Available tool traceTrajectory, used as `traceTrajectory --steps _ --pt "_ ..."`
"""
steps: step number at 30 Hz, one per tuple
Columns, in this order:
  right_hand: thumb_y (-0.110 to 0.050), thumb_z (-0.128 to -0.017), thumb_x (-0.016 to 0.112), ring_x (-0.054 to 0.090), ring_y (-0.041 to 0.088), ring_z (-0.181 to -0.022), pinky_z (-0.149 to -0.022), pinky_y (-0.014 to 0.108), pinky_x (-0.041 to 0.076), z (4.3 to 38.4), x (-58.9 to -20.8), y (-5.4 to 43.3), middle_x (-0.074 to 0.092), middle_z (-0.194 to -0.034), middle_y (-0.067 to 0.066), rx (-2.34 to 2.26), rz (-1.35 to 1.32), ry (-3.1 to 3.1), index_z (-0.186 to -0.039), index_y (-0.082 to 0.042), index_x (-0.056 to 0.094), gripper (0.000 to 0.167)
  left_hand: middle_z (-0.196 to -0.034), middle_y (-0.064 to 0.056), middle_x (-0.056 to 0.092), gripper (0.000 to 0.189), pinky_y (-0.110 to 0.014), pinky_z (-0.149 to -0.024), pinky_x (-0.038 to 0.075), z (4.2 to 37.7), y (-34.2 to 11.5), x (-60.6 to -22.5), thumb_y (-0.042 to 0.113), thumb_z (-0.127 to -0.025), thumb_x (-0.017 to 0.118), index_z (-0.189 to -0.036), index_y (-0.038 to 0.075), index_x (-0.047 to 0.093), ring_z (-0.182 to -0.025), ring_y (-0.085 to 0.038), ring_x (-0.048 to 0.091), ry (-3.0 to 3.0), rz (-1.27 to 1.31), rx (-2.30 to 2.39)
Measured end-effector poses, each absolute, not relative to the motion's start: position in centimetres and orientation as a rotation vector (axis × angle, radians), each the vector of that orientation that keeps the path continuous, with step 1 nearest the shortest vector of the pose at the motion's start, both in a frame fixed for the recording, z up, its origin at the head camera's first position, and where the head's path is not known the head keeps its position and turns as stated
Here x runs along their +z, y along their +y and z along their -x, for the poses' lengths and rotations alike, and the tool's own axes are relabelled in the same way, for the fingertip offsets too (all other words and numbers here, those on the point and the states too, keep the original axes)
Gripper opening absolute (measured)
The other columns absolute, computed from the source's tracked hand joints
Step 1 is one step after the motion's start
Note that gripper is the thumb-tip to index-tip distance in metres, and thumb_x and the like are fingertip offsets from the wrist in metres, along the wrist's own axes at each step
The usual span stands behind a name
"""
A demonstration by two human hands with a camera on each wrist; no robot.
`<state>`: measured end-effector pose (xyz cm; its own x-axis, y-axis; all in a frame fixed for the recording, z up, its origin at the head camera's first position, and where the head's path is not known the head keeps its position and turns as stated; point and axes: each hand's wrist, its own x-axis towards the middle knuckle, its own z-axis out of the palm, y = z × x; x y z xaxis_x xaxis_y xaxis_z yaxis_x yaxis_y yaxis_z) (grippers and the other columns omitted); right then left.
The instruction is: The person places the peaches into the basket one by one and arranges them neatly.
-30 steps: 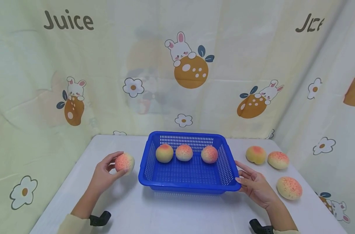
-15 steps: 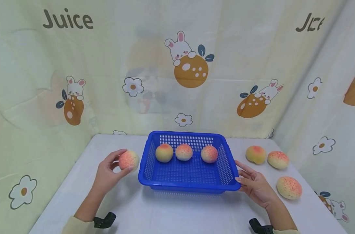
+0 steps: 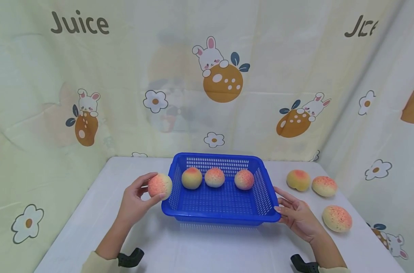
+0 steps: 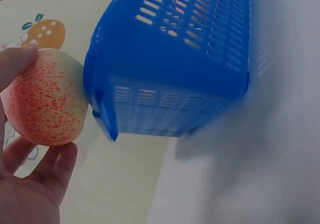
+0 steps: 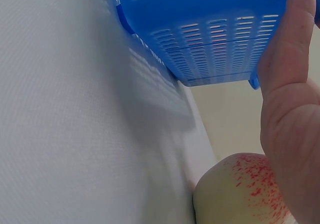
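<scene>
My left hand (image 3: pixel 136 199) holds a round, pink-speckled peach (image 3: pixel 160 186) between thumb and fingers, at the left rim of a blue plastic basket (image 3: pixel 207 218). In the left wrist view the peach (image 4: pixel 47 99) appears right against the basket's edge (image 4: pixel 102 84); whether they touch I cannot tell. On the far side within the basket sit a yellow peach (image 3: pixel 191 179) with a red top and two speckled peaches, one in the middle (image 3: pixel 214 178) and one farther right (image 3: pixel 244 180). With thumb and fingers, my right hand (image 3: pixel 297 216) grips the basket's right rim.
Right of the basket, a yellow peach (image 3: pixel 298 180) and two speckled peaches, one behind (image 3: pixel 324 186) and one nearer (image 3: pixel 337 218), lie on the white table (image 3: pixel 220 250). Another peach is mostly hidden behind the right hand. A printed curtain (image 3: pixel 125 94) hangs behind.
My left hand has carried the peach rightward, from beside the basket to its left rim. The right hand, the basket and the other peaches have stayed in place.
</scene>
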<state>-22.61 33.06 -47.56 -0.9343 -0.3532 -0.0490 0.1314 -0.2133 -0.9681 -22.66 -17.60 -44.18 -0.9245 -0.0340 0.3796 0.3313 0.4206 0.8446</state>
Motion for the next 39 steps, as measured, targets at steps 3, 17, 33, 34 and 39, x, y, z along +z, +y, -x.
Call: traceTrajectory --steps 3,17,33,34,39 --pt "0.001 -0.104 0.052 0.074 0.015 -0.101 -0.089 0.035 0.061 22.6 -47.6 33.1 0.069 -0.115 -0.001 -2.213 0.26 1.74 -0.164 -0.015 0.024 0.067 -0.139 -0.005 0.064 0.065 -0.014 -0.092 0.05 22.7 -17.1 -44.0 0.027 -0.082 0.088 -0.14 0.018 0.06 -0.12 -0.023 0.061 -2.345 0.26 -1.514" --pt "-0.001 -0.104 0.054 0.074 0.014 -0.1 -0.088 0.036 0.061 22.7 -47.6 33.1 0.069 -0.113 -0.002 -2.209 0.233 1.759 -0.163 -0.016 0.027 0.066 -0.134 -0.005 0.066 0.065 -0.02 -0.092 0.054 23.2 -14.5 -43.0 0.029 -0.081 0.088 -0.14 0.019 0.06 -0.116 -0.023 0.063 -2.359 0.286 -1.557" --pt "-0.001 -0.104 0.053 0.074 0.015 -0.102 -0.089 0.036 0.061 22.7 -47.7 33.1 0.069 -0.115 -0.001 -2.212 0.242 1.753 -0.163 -0.016 0.026 0.066 -0.13 -0.005 0.066 0.061 -0.047 -0.099 0.057 23.9 -10.7 -42.1 0.021 -0.081 0.088 -0.136 0.022 0.061 -0.116 -0.025 0.063 -2.408 0.33 -1.678" --pt "-0.001 -0.104 0.052 0.074 0.015 -0.102 -0.089 0.036 0.061 22.7 -47.7 33.2 0.069 -0.115 -0.001 -2.213 0.242 1.751 -0.163 -0.016 0.026 0.066 -0.131 -0.005 0.066 0.062 -0.047 -0.099 0.057 23.9 -10.5 -42.1 0.021 -0.081 0.088 -0.136 0.021 0.061 -0.116 -0.025 0.063 -2.406 0.341 -1.682" --pt "0.0 -0.104 0.052 0.075 0.015 -0.102 -0.089 0.036 0.061 22.8 -47.8 33.2 0.07 -0.116 -0.001 -2.219 0.254 1.736 -0.163 -0.017 0.028 0.065 -0.13 -0.002 0.066 0.061 -0.046 -0.099 0.057 24.3 -9.6 -42.1 0.02 -0.08 0.089 -0.135 0.023 0.062 -0.117 -0.024 0.063 -2.403 0.387 -1.711"
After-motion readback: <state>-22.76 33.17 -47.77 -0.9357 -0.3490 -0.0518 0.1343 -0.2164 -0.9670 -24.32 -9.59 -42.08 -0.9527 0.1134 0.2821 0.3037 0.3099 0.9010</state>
